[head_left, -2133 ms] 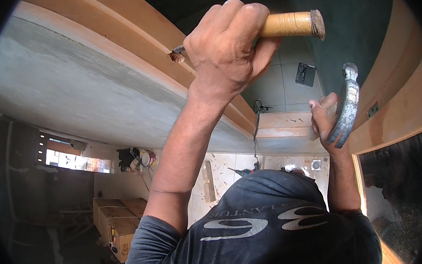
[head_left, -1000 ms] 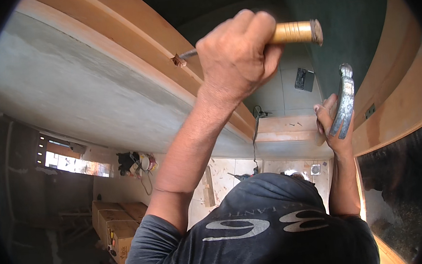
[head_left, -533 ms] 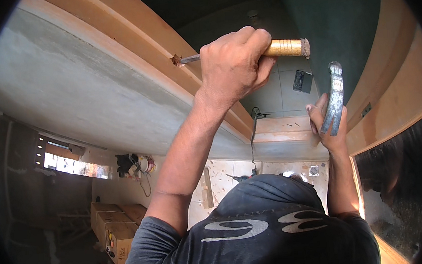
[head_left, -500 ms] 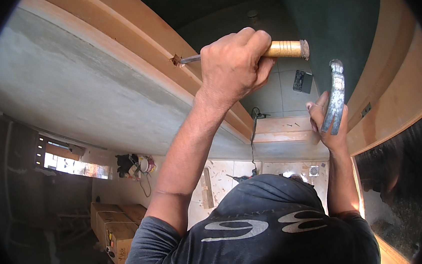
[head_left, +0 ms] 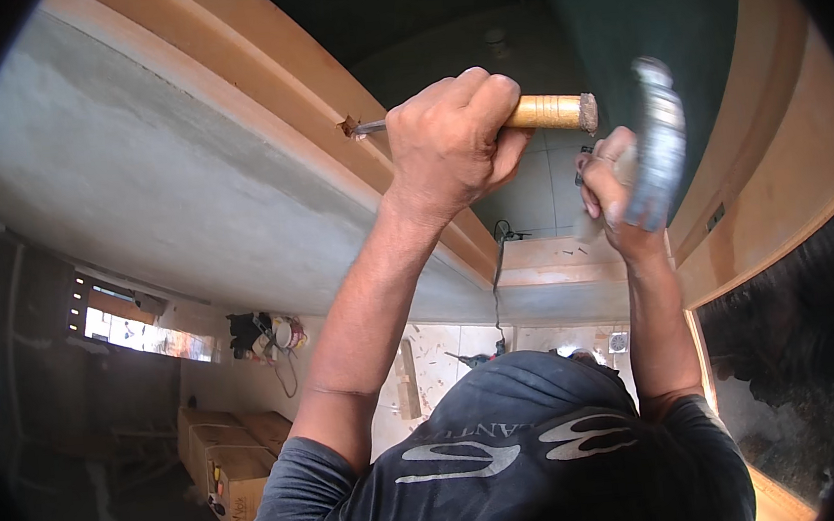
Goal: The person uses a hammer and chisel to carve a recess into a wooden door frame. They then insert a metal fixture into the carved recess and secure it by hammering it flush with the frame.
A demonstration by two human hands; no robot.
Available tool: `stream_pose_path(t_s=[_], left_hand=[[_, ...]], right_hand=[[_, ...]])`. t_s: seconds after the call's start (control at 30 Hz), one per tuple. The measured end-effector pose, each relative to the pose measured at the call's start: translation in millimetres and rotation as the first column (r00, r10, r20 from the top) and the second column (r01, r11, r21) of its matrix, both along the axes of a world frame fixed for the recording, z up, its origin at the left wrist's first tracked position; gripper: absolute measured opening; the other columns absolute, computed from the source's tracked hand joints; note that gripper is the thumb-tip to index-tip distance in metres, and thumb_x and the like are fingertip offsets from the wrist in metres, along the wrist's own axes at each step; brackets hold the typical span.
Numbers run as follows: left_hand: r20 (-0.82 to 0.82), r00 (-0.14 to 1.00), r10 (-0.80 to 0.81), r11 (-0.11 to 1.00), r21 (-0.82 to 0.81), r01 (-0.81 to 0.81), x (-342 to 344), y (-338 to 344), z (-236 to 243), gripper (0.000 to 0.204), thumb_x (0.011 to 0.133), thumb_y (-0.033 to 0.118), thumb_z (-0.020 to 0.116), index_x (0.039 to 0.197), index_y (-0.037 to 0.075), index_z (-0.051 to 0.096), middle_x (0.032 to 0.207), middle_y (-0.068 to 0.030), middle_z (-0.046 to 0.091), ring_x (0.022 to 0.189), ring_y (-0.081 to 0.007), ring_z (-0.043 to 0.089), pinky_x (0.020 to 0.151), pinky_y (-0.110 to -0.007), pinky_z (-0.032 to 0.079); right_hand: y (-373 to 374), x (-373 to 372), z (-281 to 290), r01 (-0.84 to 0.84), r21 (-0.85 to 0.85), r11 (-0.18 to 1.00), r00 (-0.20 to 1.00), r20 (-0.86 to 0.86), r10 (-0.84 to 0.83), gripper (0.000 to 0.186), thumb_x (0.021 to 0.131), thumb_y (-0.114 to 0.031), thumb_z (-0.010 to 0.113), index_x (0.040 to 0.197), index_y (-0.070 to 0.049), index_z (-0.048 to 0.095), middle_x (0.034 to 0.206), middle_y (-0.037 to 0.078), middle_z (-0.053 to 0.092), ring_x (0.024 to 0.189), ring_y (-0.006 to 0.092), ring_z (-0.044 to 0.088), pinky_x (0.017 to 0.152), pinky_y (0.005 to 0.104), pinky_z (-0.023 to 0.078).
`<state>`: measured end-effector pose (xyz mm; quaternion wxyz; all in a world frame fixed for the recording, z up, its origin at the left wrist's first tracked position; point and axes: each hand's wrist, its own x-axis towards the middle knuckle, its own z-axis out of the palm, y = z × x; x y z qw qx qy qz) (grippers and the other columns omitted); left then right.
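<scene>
My left hand (head_left: 451, 138) is closed round a chisel (head_left: 555, 113) with a pale wooden handle and a worn butt end. Its steel blade reaches left into a rough recess (head_left: 350, 127) cut in the wooden door frame (head_left: 266, 65). Right of the butt, my right hand (head_left: 615, 184) grips a claw hammer (head_left: 660, 145). The metal hammer head is smeared by motion and stands apart from the chisel handle. Most of the hammer's handle is hidden behind the head and my fingers.
A grey plastered wall (head_left: 161, 164) runs along the left. More wooden framing (head_left: 777, 120) stands on the right. A ledge with small screws or nails (head_left: 555, 253) lies beyond my chest. Cardboard boxes (head_left: 232, 465), a cable (head_left: 497, 303) and a power tool (head_left: 480, 357) are lower down.
My right hand has moved up and slightly left with the hammer. The chisel has shifted a little left and down in my left hand, its tip still at the recess.
</scene>
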<state>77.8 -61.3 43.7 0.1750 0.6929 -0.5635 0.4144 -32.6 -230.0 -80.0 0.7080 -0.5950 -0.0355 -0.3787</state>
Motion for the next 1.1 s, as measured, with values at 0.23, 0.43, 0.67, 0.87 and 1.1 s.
stream_pose_path(t_s=[0.23,0.43,0.67,0.87,1.1], left_hand=[[0.008,1.000,0.000,1.000,-0.013,0.000,-0.2,3.2,2.0,0.024,0.074,0.011,0.082,0.086,0.012,0.063,0.074,-0.0049,0.060,0.061,-0.0221,0.062,0.055,-0.035,0.050],[-0.186,0.918,-0.350,0.789,-0.587,0.182,-0.4,2.5,35.6,0.013,0.084,0.003,0.076,0.092,0.007,0.067,0.079,-0.0077,0.066,0.066,-0.0195,0.067,0.060,-0.032,0.054],[0.005,0.993,0.118,0.993,-0.016,-0.118,-16.8,-0.7,3.8,0.020,0.082,0.014,0.080,0.084,0.010,0.060,0.078,-0.0057,0.065,0.064,-0.0247,0.066,0.055,-0.036,0.050],[-0.324,0.943,-0.076,0.983,0.136,0.126,-40.4,7.8,19.2,0.028,0.081,0.022,0.082,0.085,0.010,0.057,0.070,-0.0082,0.058,0.059,-0.0287,0.062,0.054,-0.041,0.049],[-0.036,0.999,0.022,0.997,0.071,-0.020,-23.8,8.0,14.3,0.038,0.091,0.034,0.084,0.078,0.012,0.056,0.066,-0.0046,0.055,0.056,-0.0225,0.061,0.051,-0.038,0.046]], right_hand=[[-1.7,-21.4,15.9,0.052,-0.202,0.978,0.989,-0.129,-0.079,0.017,0.093,0.001,0.070,0.080,-0.004,0.061,0.066,-0.001,0.060,0.057,0.0080,0.052,0.061,0.0280,0.051],[0.2,-50.0,-17.6,0.074,-0.117,0.990,0.980,-0.177,-0.094,0.029,0.091,0.001,0.074,0.070,-0.006,0.054,0.062,-0.003,0.053,0.057,0.0054,0.045,0.054,0.0287,0.042],[-2.9,-62.6,-42.5,0.096,-0.184,0.978,0.934,-0.324,-0.152,0.033,0.091,-0.003,0.077,0.068,-0.007,0.054,0.057,-0.003,0.052,0.054,0.0060,0.046,0.051,0.0297,0.039],[-3.2,-71.2,-55.8,0.113,-0.153,0.982,0.920,-0.357,-0.161,0.033,0.092,-0.001,0.074,0.067,-0.007,0.054,0.056,-0.003,0.053,0.051,0.0065,0.048,0.050,0.0298,0.040],[3.1,-69.8,-50.8,0.049,-0.083,0.995,0.924,-0.374,-0.077,0.031,0.092,0.000,0.073,0.068,-0.007,0.054,0.057,-0.003,0.054,0.052,0.0057,0.047,0.050,0.0286,0.041]])
